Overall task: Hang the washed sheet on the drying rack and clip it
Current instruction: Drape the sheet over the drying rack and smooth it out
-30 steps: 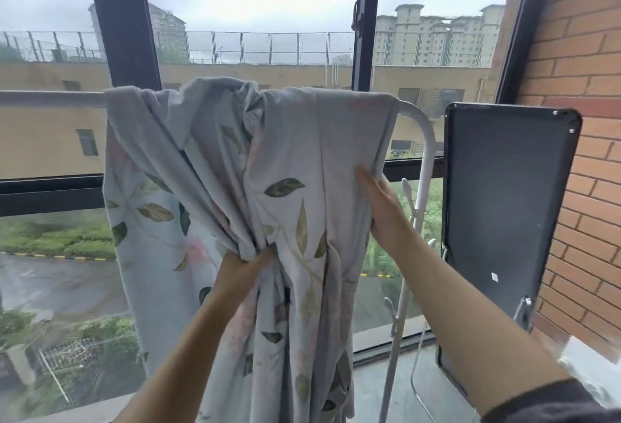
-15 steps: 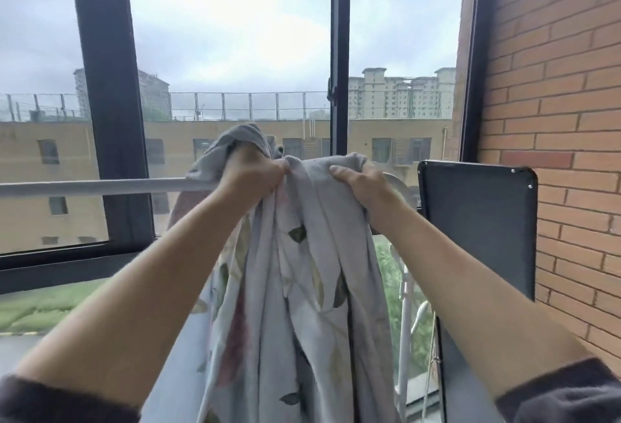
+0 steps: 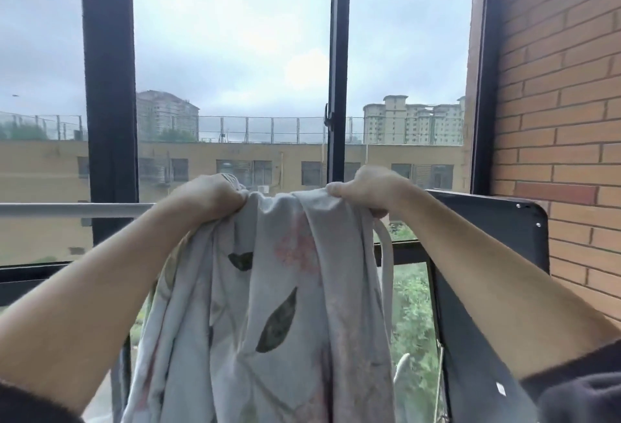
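The washed sheet (image 3: pixel 268 305) is pale grey with dark green leaves and faint pink flowers. It hangs bunched over the right end of the drying rack's white top bar (image 3: pixel 74 210). My left hand (image 3: pixel 211 195) grips a gathered fold at the sheet's top left, at bar height. My right hand (image 3: pixel 369 189) grips the top right fold, close to where the bar bends down into the white upright (image 3: pixel 386 261). The sheet hides the bar between my hands. No clip is in view.
A dark flat panel (image 3: pixel 487 254) stands upright just right of the rack, against the orange brick wall (image 3: pixel 564 113). Black window frames (image 3: pixel 109 86) run behind the rack, with buildings and greenery outside.
Both hands rose from the sheet's hanging middle to its top edge on the bar. The sheet, spread wide a second ago, is now gathered into a narrow bunch between my hands.
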Tool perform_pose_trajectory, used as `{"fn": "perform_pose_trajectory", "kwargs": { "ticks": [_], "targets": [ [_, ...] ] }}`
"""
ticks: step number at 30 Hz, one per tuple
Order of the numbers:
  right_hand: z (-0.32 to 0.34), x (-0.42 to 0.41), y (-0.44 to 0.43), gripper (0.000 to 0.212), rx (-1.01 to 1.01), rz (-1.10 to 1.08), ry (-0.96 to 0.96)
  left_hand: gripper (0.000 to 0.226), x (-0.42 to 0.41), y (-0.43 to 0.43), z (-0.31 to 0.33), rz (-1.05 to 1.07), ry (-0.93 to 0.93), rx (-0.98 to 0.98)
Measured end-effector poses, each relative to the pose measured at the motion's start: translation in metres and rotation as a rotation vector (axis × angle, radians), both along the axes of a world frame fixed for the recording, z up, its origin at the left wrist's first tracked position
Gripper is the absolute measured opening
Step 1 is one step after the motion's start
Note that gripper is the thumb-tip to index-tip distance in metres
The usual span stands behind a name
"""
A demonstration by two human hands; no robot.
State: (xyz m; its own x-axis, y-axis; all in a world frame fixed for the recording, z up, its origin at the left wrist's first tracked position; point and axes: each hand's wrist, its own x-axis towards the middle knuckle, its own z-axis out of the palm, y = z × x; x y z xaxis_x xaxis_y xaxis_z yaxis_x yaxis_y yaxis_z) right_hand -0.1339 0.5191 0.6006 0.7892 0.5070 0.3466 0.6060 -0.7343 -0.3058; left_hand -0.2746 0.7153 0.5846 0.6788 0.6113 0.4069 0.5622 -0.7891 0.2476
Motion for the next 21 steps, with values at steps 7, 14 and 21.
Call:
{"fn": "perform_pose_trajectory", "kwargs": {
  "ticks": [7,14,21],
  "targets": [
    [-0.023,-0.025,0.049,0.052,-0.118,0.489,-0.300,0.043,-0.004,-0.002,-0.002,0.016,-0.042,-0.113],
    [-0.033,-0.021,0.068,0.048,0.005,0.412,-0.520,0.026,-0.052,0.037,0.004,0.116,-0.564,-0.370],
    [-0.027,-0.068,0.111,0.038,-0.075,0.682,-0.396,0.027,-0.064,0.021,0.021,-0.014,-0.456,-0.634]
  ]
}}
